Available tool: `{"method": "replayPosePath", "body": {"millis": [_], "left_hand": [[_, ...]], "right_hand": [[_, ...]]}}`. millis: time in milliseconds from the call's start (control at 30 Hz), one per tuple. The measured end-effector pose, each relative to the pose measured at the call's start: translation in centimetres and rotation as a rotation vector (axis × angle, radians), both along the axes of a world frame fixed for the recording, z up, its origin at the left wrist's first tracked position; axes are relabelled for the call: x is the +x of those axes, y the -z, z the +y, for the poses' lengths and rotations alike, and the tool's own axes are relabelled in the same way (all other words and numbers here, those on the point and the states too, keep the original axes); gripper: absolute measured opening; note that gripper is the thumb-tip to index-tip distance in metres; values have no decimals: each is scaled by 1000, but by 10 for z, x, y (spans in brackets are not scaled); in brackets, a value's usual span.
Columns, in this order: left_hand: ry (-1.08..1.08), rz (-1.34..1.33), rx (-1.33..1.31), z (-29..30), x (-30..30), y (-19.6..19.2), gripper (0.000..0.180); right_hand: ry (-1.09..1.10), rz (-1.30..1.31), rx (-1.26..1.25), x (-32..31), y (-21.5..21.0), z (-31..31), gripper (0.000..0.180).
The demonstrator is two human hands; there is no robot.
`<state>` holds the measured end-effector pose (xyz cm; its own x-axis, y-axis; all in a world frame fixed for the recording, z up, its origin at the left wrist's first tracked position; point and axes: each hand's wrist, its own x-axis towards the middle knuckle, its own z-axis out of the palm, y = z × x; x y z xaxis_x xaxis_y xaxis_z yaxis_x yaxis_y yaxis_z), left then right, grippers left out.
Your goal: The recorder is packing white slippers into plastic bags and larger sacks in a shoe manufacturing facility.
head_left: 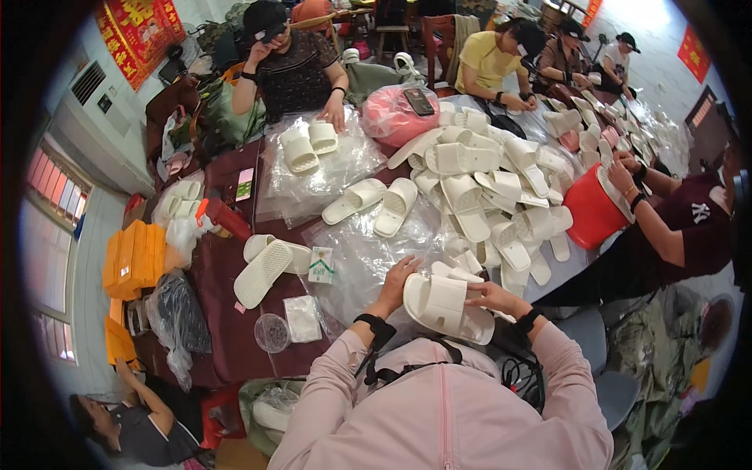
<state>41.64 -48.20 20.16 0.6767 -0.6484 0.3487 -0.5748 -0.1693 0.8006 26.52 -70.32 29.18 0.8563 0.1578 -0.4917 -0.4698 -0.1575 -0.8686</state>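
Observation:
In front of my chest I hold a white slide slipper (445, 304) with a broad strap, tilted sideways. My left hand (399, 283) is closed on its left end. On the other side, my right hand (501, 298) grips it near the strap, with the thumb hidden. Just beyond lie more white slippers, partly covered by the one I hold. A pair of slippers (395, 207) rests on clear plastic bags (368, 254) further up the table. To the right rises a large heap of white slippers (470, 168).
Left on the dark red table (215, 313) are two stacked slippers (265, 270), a small white packet (321, 265), a tissue pack (302, 319) and a clear round container (272, 333). A red bin (589, 211) stands right, beside a co-worker. Other people sit around the table.

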Motion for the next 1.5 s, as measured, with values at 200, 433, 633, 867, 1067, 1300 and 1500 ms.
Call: {"method": "replayPosePath", "body": {"millis": [200, 433, 633, 867, 1067, 1300, 1500], "left_hand": [[-63, -42, 137, -7, 0, -10, 38], [-138, -341, 416, -35, -21, -11, 44], [-157, -357, 398, -48, -27, -7, 44], [-6, -368, 408, -41, -43, -33, 45], [82, -587, 309, -43, -44, -86, 48], [361, -638, 235, -28, -44, -101, 45], [-520, -83, -181, 4, -13, -94, 82]], "right_hand": [[-59, -43, -419, -4, 3, -11, 63], [-72, -508, -873, 3, 39, 6, 56], [-191, -403, -882, 31, 37, 24, 59], [-391, -268, -936, 62, 67, 41, 62], [-129, -828, -970, 70, 101, 40, 52], [205, -880, -443, 80, 78, 45, 54], [414, -863, -624, 96, 9, 77, 46]]}}
